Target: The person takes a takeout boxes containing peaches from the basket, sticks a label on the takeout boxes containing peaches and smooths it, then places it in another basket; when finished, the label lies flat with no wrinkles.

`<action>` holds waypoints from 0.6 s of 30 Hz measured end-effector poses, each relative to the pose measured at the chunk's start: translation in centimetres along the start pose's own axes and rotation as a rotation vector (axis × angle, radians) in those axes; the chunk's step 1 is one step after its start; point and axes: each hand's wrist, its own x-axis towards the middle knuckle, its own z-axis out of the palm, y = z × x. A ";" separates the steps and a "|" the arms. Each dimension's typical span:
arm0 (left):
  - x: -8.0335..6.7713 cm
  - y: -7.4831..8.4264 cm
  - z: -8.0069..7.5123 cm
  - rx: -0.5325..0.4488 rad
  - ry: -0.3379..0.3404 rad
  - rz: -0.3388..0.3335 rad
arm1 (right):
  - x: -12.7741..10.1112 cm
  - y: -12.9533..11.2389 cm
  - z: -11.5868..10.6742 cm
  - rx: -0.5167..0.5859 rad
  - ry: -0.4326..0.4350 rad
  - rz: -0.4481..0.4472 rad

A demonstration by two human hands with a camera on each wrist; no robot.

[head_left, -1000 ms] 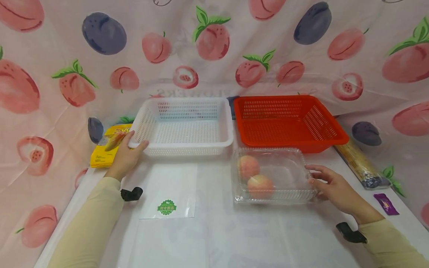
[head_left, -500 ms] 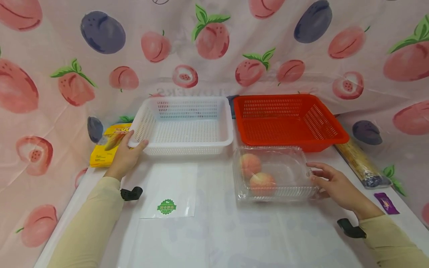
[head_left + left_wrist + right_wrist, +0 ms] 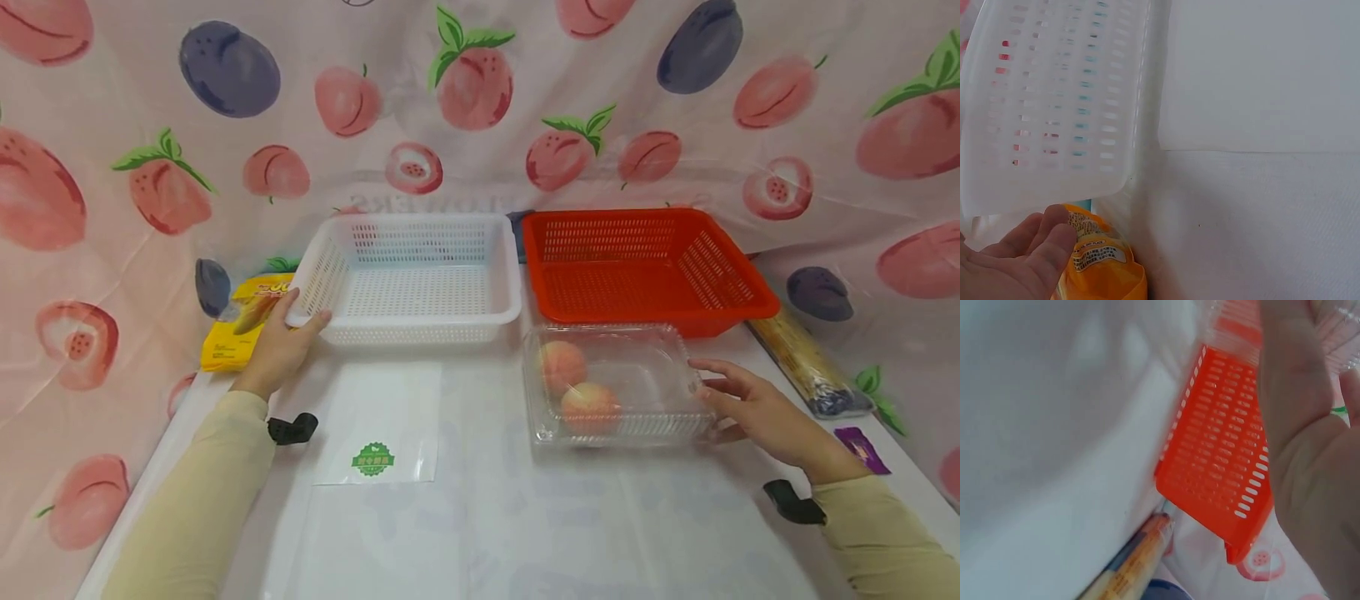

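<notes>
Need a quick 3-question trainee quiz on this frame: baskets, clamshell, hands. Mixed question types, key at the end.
1. True or false: the left hand holds the near-left corner of the white basket.
2. How many peaches lie in the clear clamshell box? A) one B) two C) four
3. Fill in: the right hand touches the ____ side of the clamshell box, seen from the head camera.

Key
1. True; the thumb lies on the rim.
2. B.
3. Right. The red basket stands just behind the box, and both baskets hold nothing.
</notes>
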 end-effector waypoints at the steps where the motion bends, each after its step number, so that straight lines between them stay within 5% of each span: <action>1: 0.0 0.1 0.0 0.002 0.002 -0.005 | 0.0 0.0 -0.1 -0.013 -0.002 0.003; 9: -1.4 0.6 -0.4 -0.004 0.069 0.019 | -0.6 -1.3 -0.6 -0.175 0.085 -0.086; 14: -3.5 1.1 -1.0 0.023 0.084 0.094 | -1.3 -3.5 -0.4 -0.252 0.200 -0.117; 18: -5.8 1.5 -1.6 0.061 0.082 0.142 | -1.7 -6.5 1.3 -0.241 0.263 -0.242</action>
